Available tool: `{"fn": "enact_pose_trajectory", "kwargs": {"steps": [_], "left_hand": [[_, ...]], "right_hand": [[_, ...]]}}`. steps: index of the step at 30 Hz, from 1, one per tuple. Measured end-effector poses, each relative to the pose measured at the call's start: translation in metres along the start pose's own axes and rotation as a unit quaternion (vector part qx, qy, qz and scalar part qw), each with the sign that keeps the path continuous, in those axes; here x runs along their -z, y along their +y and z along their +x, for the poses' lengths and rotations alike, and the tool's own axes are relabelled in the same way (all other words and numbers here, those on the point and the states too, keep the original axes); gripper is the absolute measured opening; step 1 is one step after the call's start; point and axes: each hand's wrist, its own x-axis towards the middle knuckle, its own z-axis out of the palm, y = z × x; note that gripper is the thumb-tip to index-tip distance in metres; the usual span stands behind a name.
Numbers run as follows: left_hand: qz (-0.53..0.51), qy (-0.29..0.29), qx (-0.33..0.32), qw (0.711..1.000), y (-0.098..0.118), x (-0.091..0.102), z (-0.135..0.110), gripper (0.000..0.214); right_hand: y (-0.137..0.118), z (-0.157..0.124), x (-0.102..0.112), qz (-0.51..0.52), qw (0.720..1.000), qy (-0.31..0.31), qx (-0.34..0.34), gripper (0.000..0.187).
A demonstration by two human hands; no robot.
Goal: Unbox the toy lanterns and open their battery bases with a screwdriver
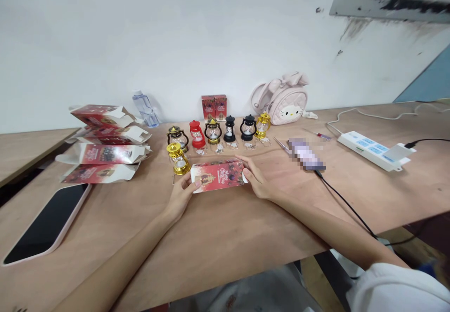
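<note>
Between my two hands lies a red Christmas gift box [221, 176], on its side with the printed face up. My left hand [182, 194] grips its left end, thumb on top. At the right end, my right hand [257, 179] closes around the edge, near a small white flap. Just behind the box is a row of small toy lanterns: a gold lantern [178, 159], a bronze one [177, 137], a red one [197, 134], several black and bronze ones, and another gold one [262, 126] at the far right. Small key rings and chains lie at their bases.
Flattened red boxes [105, 155] are piled at left, near a phone [47, 223]. Behind stand a water bottle [145, 109], two upright red boxes [214, 107] and a pink bag [288, 106]. A blurred phone [305, 152], screwdriver [321, 136] and power strip [372, 149] occupy the right.
</note>
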Motion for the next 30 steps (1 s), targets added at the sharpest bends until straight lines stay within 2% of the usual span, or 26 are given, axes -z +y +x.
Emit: {"fn": "enact_pose_trajectory", "kwargs": {"steps": [9, 18, 21, 25, 28, 30], "left_hand": [[0.013, 0.012, 0.006, 1.000, 0.002, 0.000, -0.002, 0.059], [-0.035, -0.002, 0.013, 0.999, 0.002, 0.001, -0.001, 0.050], [-0.053, 0.021, 0.017, 0.998, 0.002, 0.002, 0.001, 0.044], [-0.079, 0.042, 0.027, 0.996, 0.005, 0.003, 0.003, 0.043], [-0.071, 0.036, 0.034, 0.996, 0.009, 0.002, 0.002, 0.043], [-0.067, 0.035, 0.035, 0.997, 0.009, 0.001, 0.002, 0.044]], "right_hand": [[0.002, 0.000, 0.004, -0.039, 0.999, -0.003, -0.011, 0.053], [-0.002, 0.001, 0.012, 0.001, 0.998, -0.065, -0.019, 0.055], [0.001, 0.003, 0.011, 0.041, 0.998, -0.044, -0.028, 0.053], [0.010, 0.008, 0.012, 0.112, 0.993, 0.017, -0.042, 0.047], [0.015, 0.010, 0.015, 0.046, 0.996, 0.071, -0.012, 0.043], [0.015, 0.010, 0.017, -0.040, 0.995, 0.079, 0.051, 0.041]]}}
